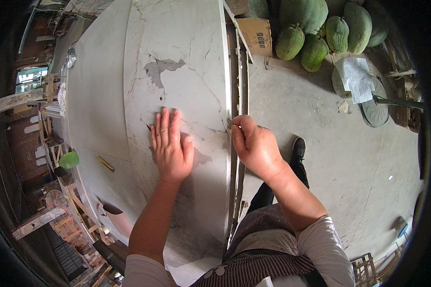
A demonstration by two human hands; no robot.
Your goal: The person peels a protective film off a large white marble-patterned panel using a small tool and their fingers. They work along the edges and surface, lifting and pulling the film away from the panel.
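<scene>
A large pale sheet with marble-like veins (196, 86) covers the table top in front of me, with grey patches where its surface looks worn or torn. My left hand (170, 148) lies flat on it, palm down and fingers stretched out. At the table's right edge, my right hand (256, 143) is closed in a pinch, thumb and forefinger at the sheet's border. Whatever sits between those fingertips is too small to make out. A small dark spot (161, 98) marks the sheet beyond my left fingertips.
Left on the table lie a short yellowish strip (105, 163) and a green object (69, 160) at its far edge. Big green gourds (304, 14) and a cardboard box (255, 37) stand on the floor at the far right, near papers (354, 79) on a container.
</scene>
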